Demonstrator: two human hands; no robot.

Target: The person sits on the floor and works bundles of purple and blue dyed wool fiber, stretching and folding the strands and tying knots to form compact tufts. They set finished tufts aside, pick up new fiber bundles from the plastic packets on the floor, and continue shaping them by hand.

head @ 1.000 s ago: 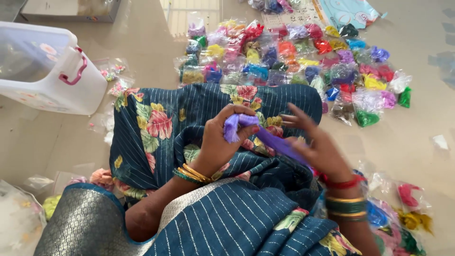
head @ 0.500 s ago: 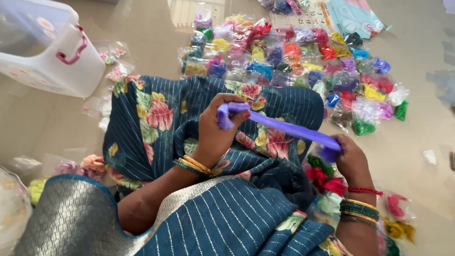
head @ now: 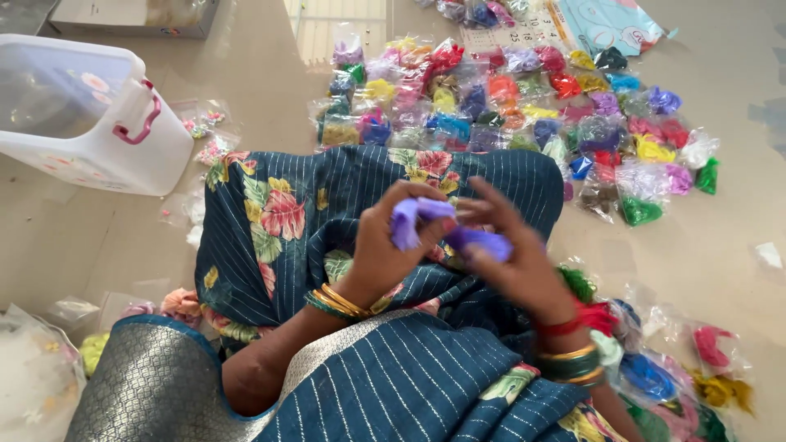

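Purple ribbon (head: 446, 229) bunched between both my hands, over my lap

My left hand (head: 385, 245) pinches one end, my right hand (head: 512, 262) closes on the other, each grip tight to keep it taut; sorted colour packets (head: 524, 106) wait on the floor (head: 720, 245)

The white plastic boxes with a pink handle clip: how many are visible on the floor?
1. The white plastic box stands on the floor at upper left, beyond the person's lap, away from both hands. Others may lie outside the view.
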